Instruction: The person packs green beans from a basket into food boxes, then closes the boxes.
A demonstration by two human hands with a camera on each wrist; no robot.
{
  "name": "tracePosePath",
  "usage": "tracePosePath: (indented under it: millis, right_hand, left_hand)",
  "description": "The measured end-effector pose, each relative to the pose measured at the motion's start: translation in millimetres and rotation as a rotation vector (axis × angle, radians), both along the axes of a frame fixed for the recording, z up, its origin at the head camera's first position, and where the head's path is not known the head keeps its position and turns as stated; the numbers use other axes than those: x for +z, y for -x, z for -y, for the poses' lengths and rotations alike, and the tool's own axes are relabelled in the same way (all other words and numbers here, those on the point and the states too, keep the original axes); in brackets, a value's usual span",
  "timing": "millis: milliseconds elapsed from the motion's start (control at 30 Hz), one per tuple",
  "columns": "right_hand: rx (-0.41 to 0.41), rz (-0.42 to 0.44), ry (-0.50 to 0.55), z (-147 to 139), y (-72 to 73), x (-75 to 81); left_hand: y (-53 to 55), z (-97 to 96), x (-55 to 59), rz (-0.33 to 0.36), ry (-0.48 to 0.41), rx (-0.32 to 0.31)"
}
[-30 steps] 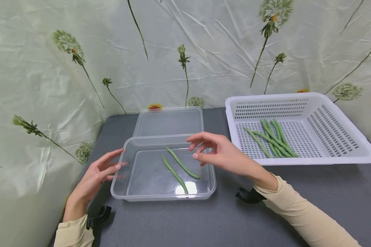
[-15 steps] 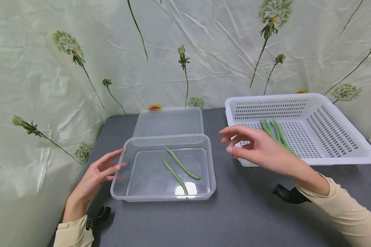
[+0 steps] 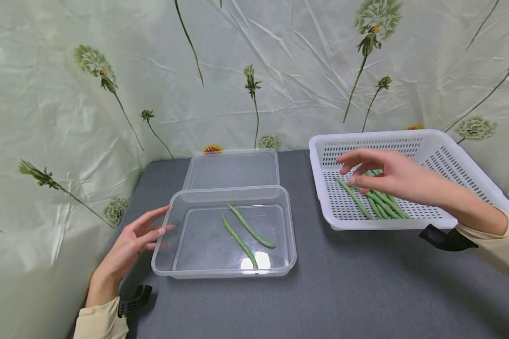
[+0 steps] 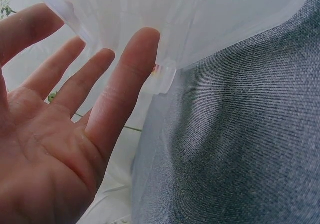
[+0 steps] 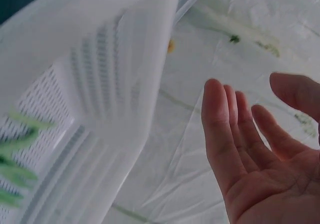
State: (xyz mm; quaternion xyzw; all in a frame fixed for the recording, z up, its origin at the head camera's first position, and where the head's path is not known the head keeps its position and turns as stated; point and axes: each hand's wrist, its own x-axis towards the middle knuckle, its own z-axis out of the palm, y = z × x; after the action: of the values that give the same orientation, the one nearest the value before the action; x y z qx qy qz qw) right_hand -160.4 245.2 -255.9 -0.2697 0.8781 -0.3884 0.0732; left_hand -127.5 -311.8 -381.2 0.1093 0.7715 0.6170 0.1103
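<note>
Head view: the left hand [image 3: 129, 247] is at the left side of the clear box [image 3: 203, 242], its fingers loosely spread, some seen through the wall; whether they press on it, I cannot tell. Two beans [image 3: 241, 242] lie slantwise on the box floor, side by side. The right hand [image 3: 396, 176] hovers over the white basket [image 3: 390, 225], thumb and fingers gently bent with a gap between them. Below it a pile [image 3: 383, 207] of beans lies in the basket, one bean [image 3: 354, 198] to its left. A clear lid [image 3: 233, 169] sits behind the box on the grey table [image 3: 305, 296], before a flowered cloth [image 3: 292, 108].

Left wrist view: the fingers are apart and relaxed, their tips beside or overlapping the box's edge.

Right wrist view: the fingers are nearly straight and the thumb is well apart from them. The basket is beside the hand, with blurred beans inside.
</note>
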Motion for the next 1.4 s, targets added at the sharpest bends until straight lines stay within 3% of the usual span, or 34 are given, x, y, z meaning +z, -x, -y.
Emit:
tracePosePath:
  millis: [200, 533, 767, 967, 1400]
  right_hand:
    - [0.066, 0.063, -0.006, -21.6, 24.0, 0.5]
    - [0.158, 0.233, -0.001, -54.2, 61.2, -16.7]
    - [0.110, 0.433, -0.086, -79.3, 85.4, -35.6]
    - [0.043, 0.559, -0.161, -94.8, 95.0, -55.4]
    - [0.005, 0.657, -0.149, -113.2, 102.8, -82.7]
  left_hand:
    - [0.3, 1.0, -1.4, -0.005, 0.006, -0.002]
    - [1.2, 2.0, -2.1, 0.001, -0.003, -0.007]
    - [2.8, -0.1, 0.0, -0.001, 0.013, 0.008]
    - [2.6, -0.6, -0.9, 0.003, 0.018, 0.011]
    - [1.9, 3.1, -4.1, -0.002, 0.010, 0.005]
